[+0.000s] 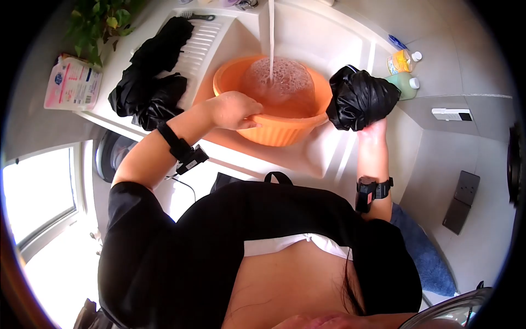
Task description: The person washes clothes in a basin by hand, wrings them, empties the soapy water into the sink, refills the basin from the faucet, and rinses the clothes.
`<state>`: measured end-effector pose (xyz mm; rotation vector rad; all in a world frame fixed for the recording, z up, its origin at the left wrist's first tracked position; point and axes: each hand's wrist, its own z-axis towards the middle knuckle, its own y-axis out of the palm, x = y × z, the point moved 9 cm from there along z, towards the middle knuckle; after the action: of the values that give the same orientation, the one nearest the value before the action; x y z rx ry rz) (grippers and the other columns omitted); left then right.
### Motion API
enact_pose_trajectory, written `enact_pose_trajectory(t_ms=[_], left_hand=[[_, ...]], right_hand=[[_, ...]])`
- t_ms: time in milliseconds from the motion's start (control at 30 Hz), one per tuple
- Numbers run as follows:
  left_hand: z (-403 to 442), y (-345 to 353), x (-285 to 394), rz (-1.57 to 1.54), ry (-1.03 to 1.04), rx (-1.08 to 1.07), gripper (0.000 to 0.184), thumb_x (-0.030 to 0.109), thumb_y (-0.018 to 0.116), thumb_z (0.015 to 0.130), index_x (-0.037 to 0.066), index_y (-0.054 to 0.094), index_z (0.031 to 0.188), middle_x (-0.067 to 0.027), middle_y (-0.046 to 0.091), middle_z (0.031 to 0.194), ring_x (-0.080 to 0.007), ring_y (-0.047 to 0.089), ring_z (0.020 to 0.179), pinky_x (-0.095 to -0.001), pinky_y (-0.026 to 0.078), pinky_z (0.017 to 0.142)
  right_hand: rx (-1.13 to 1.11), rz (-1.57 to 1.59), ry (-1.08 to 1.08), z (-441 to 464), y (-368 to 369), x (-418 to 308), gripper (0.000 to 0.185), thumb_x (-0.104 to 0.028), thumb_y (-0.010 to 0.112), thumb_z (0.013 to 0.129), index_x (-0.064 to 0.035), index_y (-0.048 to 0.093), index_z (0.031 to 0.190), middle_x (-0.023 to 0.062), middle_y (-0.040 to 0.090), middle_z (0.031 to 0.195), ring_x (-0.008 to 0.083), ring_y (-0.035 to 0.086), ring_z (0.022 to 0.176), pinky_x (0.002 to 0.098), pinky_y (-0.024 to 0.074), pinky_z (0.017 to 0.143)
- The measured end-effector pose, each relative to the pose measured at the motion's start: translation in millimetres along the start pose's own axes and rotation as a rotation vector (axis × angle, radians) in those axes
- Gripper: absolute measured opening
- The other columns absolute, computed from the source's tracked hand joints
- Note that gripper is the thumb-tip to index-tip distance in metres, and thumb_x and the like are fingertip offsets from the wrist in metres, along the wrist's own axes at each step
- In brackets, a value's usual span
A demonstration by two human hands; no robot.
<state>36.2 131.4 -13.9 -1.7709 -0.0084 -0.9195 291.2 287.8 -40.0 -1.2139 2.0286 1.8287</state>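
My left hand [236,111] is closed on the near left rim of an orange basin [279,131] in the sink. A stream of water [272,41] falls into the basin, where foam floats on the water. To the right of the basin, a bunched shiny black garment [362,98] rests on my right hand [372,129]. The garment hides most of that hand's fingers. It is lifted level with the basin's right rim.
Black clothes [150,82] lie on the ribbed drainboard [203,46] at the left, with a brush [201,17] behind them. A pink-and-white pack [73,84] and a plant [101,22] are at far left. Bottles [402,61] stand on the right ledge.
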Motion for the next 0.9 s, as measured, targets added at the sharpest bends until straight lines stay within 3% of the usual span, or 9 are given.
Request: enact_pose_trajectory(t_ms=[267,433,533,567,667,700,733,800,900], left_hand=[[27.0,-62.3,-18.3,-0.004,0.028,0.389,0.033,0.034,0.064,0.083,0.004,0.061,0.095,-0.0142,0.060,0.079,-0.0322,0.059,0.072,-0.0379,0.048,0.066],[30.5,-77.1,-41.0,-0.144,-0.223,0.425,0.031,0.030,0.064,0.084,0.003,0.062,0.099,-0.0147,0.061,0.075,-0.0294,0.059,0.066,-0.0357,0.048,0.063],[26.1,-79.0,-45.0,-0.165,-0.239,0.457,0.029,0.027,0.064,0.084,0.004,0.062,0.100,-0.0140,0.059,0.073,-0.0273,0.057,0.064,-0.0328,0.047,0.063],[22.5,-79.3,-47.4,-0.170,-0.288,0.430,0.035,0.034,0.062,0.085,0.003,0.063,0.099,-0.0134,0.063,0.076,-0.0283,0.061,0.069,-0.0363,0.048,0.065],[5.5,-79.1,-60.8,-0.431,-0.316,0.549,0.032,0.030,0.063,0.086,0.001,0.063,0.100,-0.0106,0.063,0.076,-0.0200,0.060,0.068,-0.0321,0.048,0.064],[1.5,-80.4,-62.8,-0.535,-0.290,0.598,0.029,0.027,0.062,0.088,0.001,0.063,0.100,-0.0073,0.063,0.076,-0.0132,0.058,0.069,-0.0280,0.047,0.065],[-6.9,-73.6,-72.4,-0.657,-0.415,0.547,0.030,0.028,0.059,0.090,0.000,0.062,0.100,-0.0052,0.062,0.077,-0.0113,0.057,0.072,-0.0268,0.048,0.067],[-14.4,-82.5,-73.7,-0.727,-0.273,0.640,0.032,0.028,0.056,0.092,-0.002,0.061,0.102,-0.0042,0.062,0.082,-0.0104,0.056,0.076,-0.0254,0.047,0.070],[-29.8,-75.7,-102.5,-0.936,-0.318,0.695,0.034,0.029,0.051,0.095,-0.002,0.058,0.108,-0.0026,0.062,0.091,-0.0099,0.056,0.083,-0.0240,0.046,0.076]], right_hand=[[0.074,-0.088,-0.041,-23.5,-4.0,-30.3,0.032,-0.032,0.044,0.094,-0.0066,0.052,0.113,0.0080,0.059,0.111,0.0212,0.058,0.100,0.0368,0.0468,0.089],[-0.014,-0.203,-0.072,-30.4,-1.4,-36.6,0.026,-0.031,0.043,0.093,-0.0080,0.052,0.103,0.0063,0.058,0.103,0.0199,0.057,0.092,0.0348,0.0465,0.084],[-0.026,-0.232,-0.107,-35.2,2.5,-41.6,0.025,-0.030,0.044,0.091,-0.0085,0.052,0.100,0.0060,0.058,0.100,0.0200,0.057,0.089,0.0348,0.0459,0.081],[-0.032,-0.248,-0.121,-36.9,4.2,-44.1,0.025,-0.030,0.045,0.090,-0.0087,0.052,0.099,0.0060,0.058,0.099,0.0201,0.057,0.088,0.0348,0.0457,0.080],[-0.057,-0.323,-0.174,-41.2,10.7,-52.0,0.023,-0.030,0.046,0.089,-0.0092,0.052,0.097,0.0058,0.057,0.096,0.0202,0.056,0.085,0.0349,0.0450,0.078],[-0.069,-0.364,-0.197,-43.0,14.2,-54.5,0.023,-0.030,0.047,0.088,-0.0093,0.052,0.096,0.0057,0.057,0.095,0.0202,0.056,0.084,0.0349,0.0448,0.077],[-0.085,-0.414,-0.225,-46.1,18.1,-57.5,0.023,-0.030,0.047,0.087,-0.0095,0.052,0.095,0.0056,0.057,0.094,0.0203,0.056,0.083,0.0349,0.0446,0.076],[-0.114,-0.567,-0.310,-51.0,28.8,-65.6,0.022,-0.030,0.048,0.086,-0.0098,0.052,0.093,0.0055,0.056,0.092,0.0203,0.055,0.081,0.0349,0.0442,0.074],[-0.150,-1.010,-0.524,-63.1,54.7,-78.2,0.021,-0.030,0.049,0.084,-0.0103,0.052,0.090,0.0052,0.056,0.089,0.0204,0.055,0.077,0.0349,0.0435,0.071]])
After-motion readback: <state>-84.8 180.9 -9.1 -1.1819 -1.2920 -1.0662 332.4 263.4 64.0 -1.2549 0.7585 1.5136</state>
